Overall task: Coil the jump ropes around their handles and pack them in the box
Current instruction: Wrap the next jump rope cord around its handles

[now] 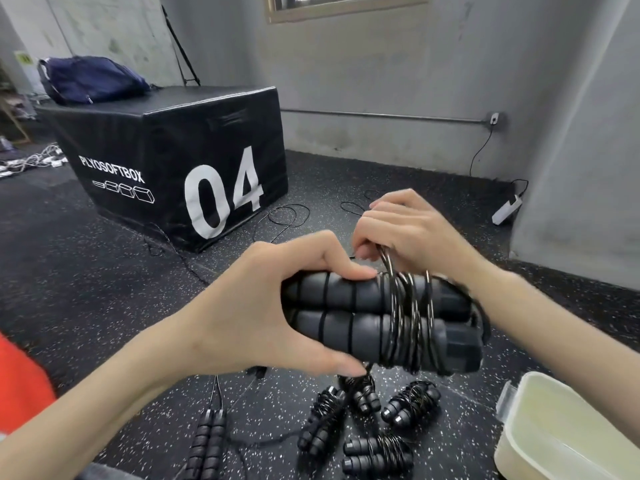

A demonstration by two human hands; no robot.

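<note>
I have the pair of handles (374,317) held side by side in my left hand (263,313), fingers and thumb curled round their left end, well above the floor (104,289). My right hand (412,233) pinches the rope (398,296) just above the handles, fingers curled on a loop of it. Several turns already sit round the right half of the handles, bunched and a bit uneven, and I judge this one to be mid-wind: thin rope lies slack on the floor (287,216) beyond my hands, though I cannot tell for sure that it belongs to this rope. Below my hands four bundles look finished: one (323,420) on the left, one (363,393) partly hidden under my hand, one (412,403) to the right and one (377,452) nearest me. Left of them lies a further pair of handles (206,441) with no turns on it, its rope running off, so that one is yet to be coiled. The box (519,441) stands at the lower right, open, pale and translucent, and as far as I can see nothing is in it. So by my reckoning the coiling is well past half, with one rope in hand and one untouched, and the packing has not begun
</note>
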